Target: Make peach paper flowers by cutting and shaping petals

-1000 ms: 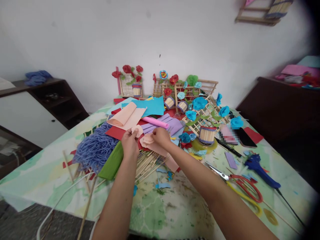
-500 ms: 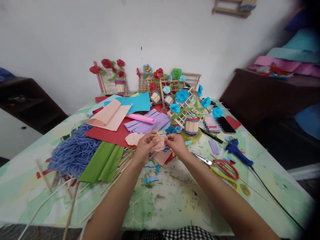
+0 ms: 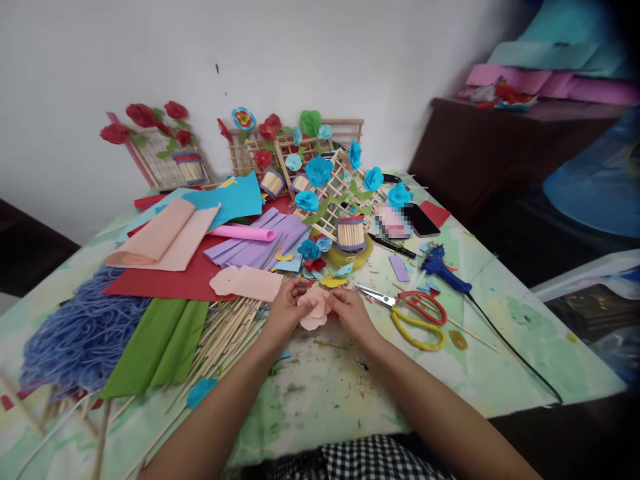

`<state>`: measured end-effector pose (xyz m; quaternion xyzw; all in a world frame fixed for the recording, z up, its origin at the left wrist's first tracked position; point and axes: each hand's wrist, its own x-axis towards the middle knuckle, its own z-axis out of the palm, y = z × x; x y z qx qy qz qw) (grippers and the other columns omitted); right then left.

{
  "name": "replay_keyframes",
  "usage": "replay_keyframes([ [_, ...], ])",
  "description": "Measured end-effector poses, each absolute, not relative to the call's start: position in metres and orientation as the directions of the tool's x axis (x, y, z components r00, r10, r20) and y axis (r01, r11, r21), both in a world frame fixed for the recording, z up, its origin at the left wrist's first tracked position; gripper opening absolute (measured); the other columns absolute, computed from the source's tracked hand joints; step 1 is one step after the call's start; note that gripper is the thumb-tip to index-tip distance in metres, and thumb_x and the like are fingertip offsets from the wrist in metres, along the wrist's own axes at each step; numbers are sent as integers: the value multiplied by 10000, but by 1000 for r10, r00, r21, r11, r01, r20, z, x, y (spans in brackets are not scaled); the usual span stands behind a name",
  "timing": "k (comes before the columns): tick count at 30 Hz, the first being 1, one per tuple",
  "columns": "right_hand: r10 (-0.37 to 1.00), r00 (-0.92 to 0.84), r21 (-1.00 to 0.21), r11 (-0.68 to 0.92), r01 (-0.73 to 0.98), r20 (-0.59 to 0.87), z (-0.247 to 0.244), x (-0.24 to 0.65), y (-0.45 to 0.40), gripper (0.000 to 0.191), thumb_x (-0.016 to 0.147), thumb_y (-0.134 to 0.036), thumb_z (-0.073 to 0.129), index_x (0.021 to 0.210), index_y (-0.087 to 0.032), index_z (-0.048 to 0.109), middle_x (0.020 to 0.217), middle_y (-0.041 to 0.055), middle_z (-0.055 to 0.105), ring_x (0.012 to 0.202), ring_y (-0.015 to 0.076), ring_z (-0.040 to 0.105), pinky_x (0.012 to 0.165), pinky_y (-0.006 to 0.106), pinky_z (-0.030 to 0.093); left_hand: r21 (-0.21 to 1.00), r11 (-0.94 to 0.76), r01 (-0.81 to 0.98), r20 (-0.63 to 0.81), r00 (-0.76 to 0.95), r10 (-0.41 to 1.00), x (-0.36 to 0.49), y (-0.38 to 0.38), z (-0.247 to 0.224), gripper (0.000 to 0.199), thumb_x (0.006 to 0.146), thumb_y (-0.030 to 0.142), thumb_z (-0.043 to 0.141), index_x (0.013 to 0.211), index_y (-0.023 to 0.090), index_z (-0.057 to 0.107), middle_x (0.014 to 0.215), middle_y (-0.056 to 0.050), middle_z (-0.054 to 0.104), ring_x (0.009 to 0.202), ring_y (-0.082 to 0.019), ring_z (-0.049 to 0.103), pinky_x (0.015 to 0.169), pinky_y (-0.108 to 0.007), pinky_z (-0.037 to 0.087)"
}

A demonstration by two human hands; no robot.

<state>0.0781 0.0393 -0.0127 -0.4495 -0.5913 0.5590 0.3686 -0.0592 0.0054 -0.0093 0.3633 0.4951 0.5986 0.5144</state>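
Note:
Between my two hands is a peach paper flower (image 3: 314,309) with wavy petal edges, held above the table. My left hand (image 3: 288,308) pinches its left side, thumb on the petals. At its right edge, my right hand (image 3: 351,313) grips it between thumb and fingers. Left of my left hand, a peach paper strip (image 3: 257,283) with a scalloped end lies over thin sticks (image 3: 225,333). Scissors (image 3: 417,312) with red and yellow handles rest to the right of my right hand. A yellow paper scrap (image 3: 333,282) lies just beyond the hands.
A blue glue gun (image 3: 445,270) with a black cord lies at right, near a black phone (image 3: 421,221). Stick lattices with blue paper flowers (image 3: 319,171) stand behind. Purple paper (image 3: 265,240), green paper (image 3: 155,343) and blue yarn (image 3: 83,333) spread over the left side.
The view has shifted right, so the table items appear further left. The peach flower is now more open to view between my hands, its layered petals showing.

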Motion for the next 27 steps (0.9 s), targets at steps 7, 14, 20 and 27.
replay_keyframes([
  [7, 952, -293, -989, -47, 138, -87, -15, 78, 36, 249, 716, -371, 513, 567, -171, 503, 495, -38, 447, 465, 91, 380, 437, 204, 300, 939, 123, -321, -172, -129, 977, -58, 1, -7, 488, 598, 280, 760, 1022, 166, 550, 841, -37, 637, 670, -136, 604, 624, -253, 476],
  [14, 969, -242, -977, 10, 212, -43, -18, 82, 42, 297, 778, -363, 464, 543, -182, 469, 492, -30, 447, 491, 109, 407, 473, 220, 315, 940, 246, -238, -277, -102, 956, -60, 0, -5, 306, 611, 359, 752, 773, 125, 642, 650, -33, 654, 542, -128, 569, 520, -230, 437],
  [20, 971, -221, -905, 174, 389, 91, -12, 86, 39, 179, 769, -269, 528, 919, -189, 585, 725, 4, 609, 623, 141, 515, 574, 237, 376, 950, 246, -191, -277, -160, 947, -58, 2, -1, 286, 524, 314, 802, 699, 136, 665, 578, -4, 638, 514, -119, 549, 487, -207, 406],
  [27, 943, -188, -828, 332, 452, 275, 3, 95, 46, 134, 790, -239, 517, 703, -179, 599, 746, 41, 611, 756, 179, 533, 700, 285, 401, 959, 235, -158, -265, -212, 941, -61, 2, -5, 303, 617, 397, 739, 787, 149, 699, 580, -11, 644, 489, -119, 539, 454, -204, 388],
])
